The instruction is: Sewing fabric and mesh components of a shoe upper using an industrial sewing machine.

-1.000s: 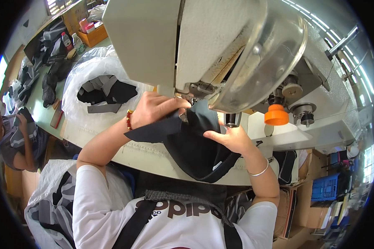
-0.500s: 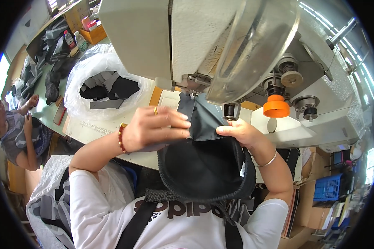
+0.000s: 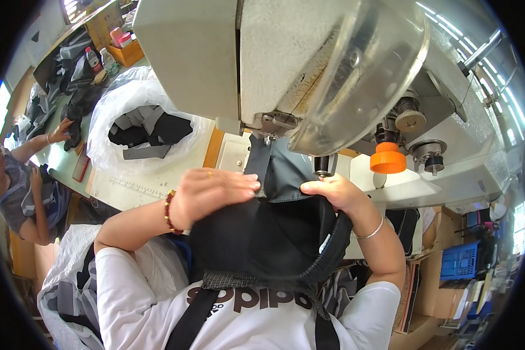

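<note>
A black fabric piece (image 3: 251,239) with a thick ribbed edge hangs over the table's near edge against my lap. It joins a smooth dark panel (image 3: 286,169) that runs under the needle area of a sewing machine (image 3: 269,125). My right hand (image 3: 344,193) pinches the panel's right corner, thumb on top and fingers hidden behind. My left hand (image 3: 216,195), a little blurred, lies with fingers stretched out along the left of the seam, touching the cloth; its thumb is hidden.
A white plastic bag (image 3: 102,131) of grey and black cut pieces stands left on the table. An orange knob (image 3: 388,158) hangs from the machine head. A co-worker (image 3: 32,186) sits at the far-left table. At right is a blue basket (image 3: 459,261).
My left hand has come down and flattened at the seam, and the black fabric has spread out leftward below it. My right hand keeps its pinch. The co-worker's arm has reached further out.
</note>
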Demonstrator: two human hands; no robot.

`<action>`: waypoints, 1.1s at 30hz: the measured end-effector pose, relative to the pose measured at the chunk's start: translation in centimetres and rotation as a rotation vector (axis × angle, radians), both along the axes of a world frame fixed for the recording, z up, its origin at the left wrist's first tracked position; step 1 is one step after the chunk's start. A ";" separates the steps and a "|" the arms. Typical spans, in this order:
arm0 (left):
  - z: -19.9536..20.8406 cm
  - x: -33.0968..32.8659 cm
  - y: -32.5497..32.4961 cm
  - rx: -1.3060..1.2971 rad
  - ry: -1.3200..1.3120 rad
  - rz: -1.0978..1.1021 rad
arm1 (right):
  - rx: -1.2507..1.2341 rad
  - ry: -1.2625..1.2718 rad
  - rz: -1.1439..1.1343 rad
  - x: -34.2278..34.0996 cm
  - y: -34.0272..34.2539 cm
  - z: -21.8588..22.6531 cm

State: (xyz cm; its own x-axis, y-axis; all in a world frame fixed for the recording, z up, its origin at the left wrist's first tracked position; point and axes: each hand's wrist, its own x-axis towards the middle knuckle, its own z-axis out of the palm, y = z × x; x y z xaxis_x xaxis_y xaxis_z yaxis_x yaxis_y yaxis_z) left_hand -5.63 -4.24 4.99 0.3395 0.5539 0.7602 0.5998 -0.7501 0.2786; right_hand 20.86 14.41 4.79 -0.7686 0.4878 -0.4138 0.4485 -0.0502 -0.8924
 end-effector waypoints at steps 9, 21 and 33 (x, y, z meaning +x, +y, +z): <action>1.2 0.8 -1.6 0.036 0.224 0.069 | -0.197 0.261 -0.142 0.5 -0.6 -1.5; 0.0 0.7 -1.2 0.120 0.264 0.092 | -0.194 0.043 -0.242 0.9 -1.0 -4.4; -0.3 0.6 0.5 0.171 0.294 0.140 | -0.291 0.320 -0.141 1.0 2.4 -5.0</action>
State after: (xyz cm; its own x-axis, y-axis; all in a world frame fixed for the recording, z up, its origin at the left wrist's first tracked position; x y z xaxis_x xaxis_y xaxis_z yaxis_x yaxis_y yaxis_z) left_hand -5.04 -3.72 4.73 0.4871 0.4835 0.7273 0.7356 -0.6760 -0.0433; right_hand 21.90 16.79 -0.23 -0.8145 0.4954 -0.3020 0.1236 -0.3603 -0.9246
